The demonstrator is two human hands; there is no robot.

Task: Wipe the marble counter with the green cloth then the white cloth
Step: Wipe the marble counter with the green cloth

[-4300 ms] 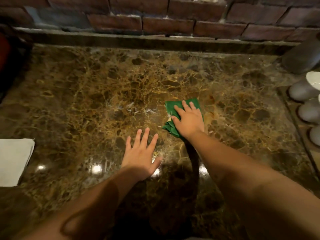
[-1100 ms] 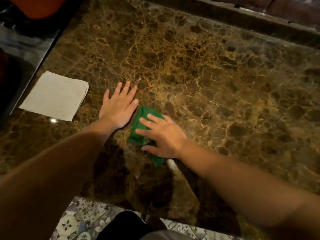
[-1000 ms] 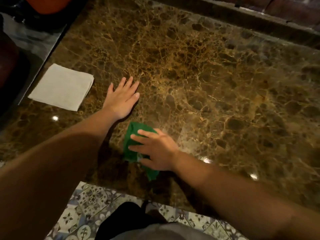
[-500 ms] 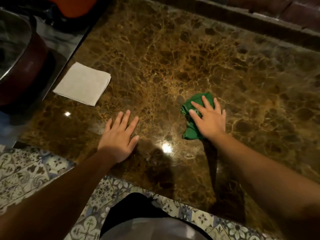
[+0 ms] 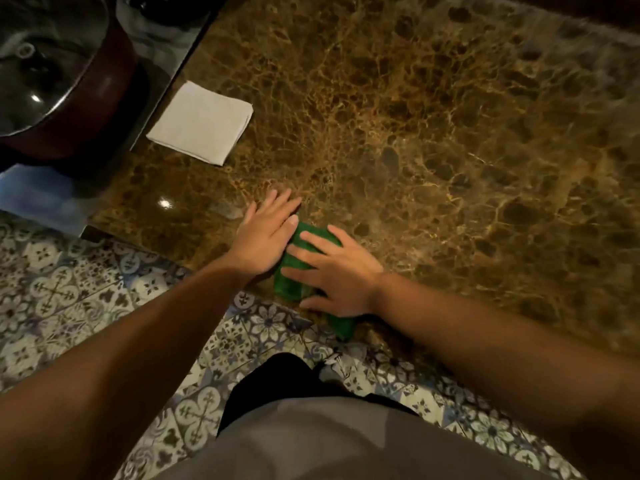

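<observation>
1. Your right hand (image 5: 341, 271) is pressing flat, fingers spread, on the green cloth (image 5: 294, 282) at the marble counter (image 5: 433, 133)'s near edge, lower centre.
2. Your left hand (image 5: 266, 237) is lying open beside it, holding nothing.
3. The white cloth (image 5: 201, 126) is sitting folded, upper left.

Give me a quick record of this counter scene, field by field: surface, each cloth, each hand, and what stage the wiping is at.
surface: brown marble counter
green cloth: bunched near the front edge, under the right hand
white cloth: folded square, lying apart near the counter's left edge, untouched
right hand: pressed flat on the green cloth
left hand: flat on the counter, beside the green cloth
beyond the left edge: dark pot
stage: green-cloth wipe under way; white cloth not yet picked up
</observation>
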